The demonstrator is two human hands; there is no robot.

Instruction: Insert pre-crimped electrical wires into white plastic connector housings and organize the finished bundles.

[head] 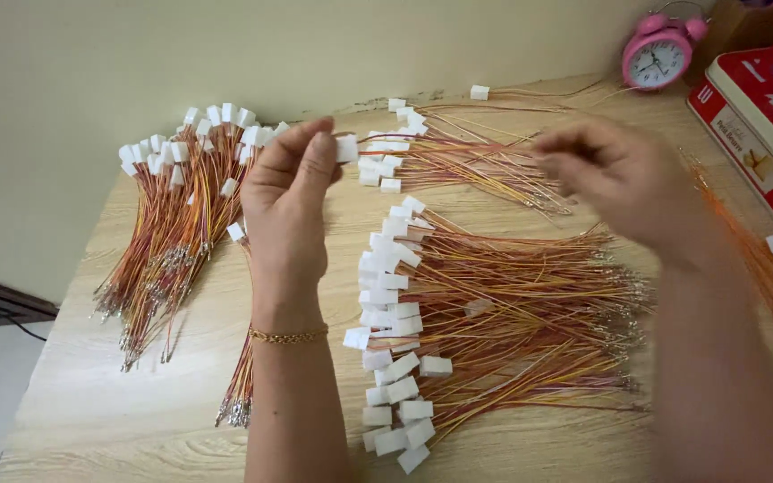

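left hand (293,183) pinches a small white plastic connector (346,148) at its one o'clock; blurred right hand (615,174), grip unclear.

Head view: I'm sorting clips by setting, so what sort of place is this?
Probably a home work table, not a factory line: a wooden tabletop against a plain wall, heaps of wire leads with white connectors, plus a pink alarm clock and a red tin.

small white plastic connector (347,148), boxy, pinched at fingertips of left hand (286,201), held up above table w/ wire bundles
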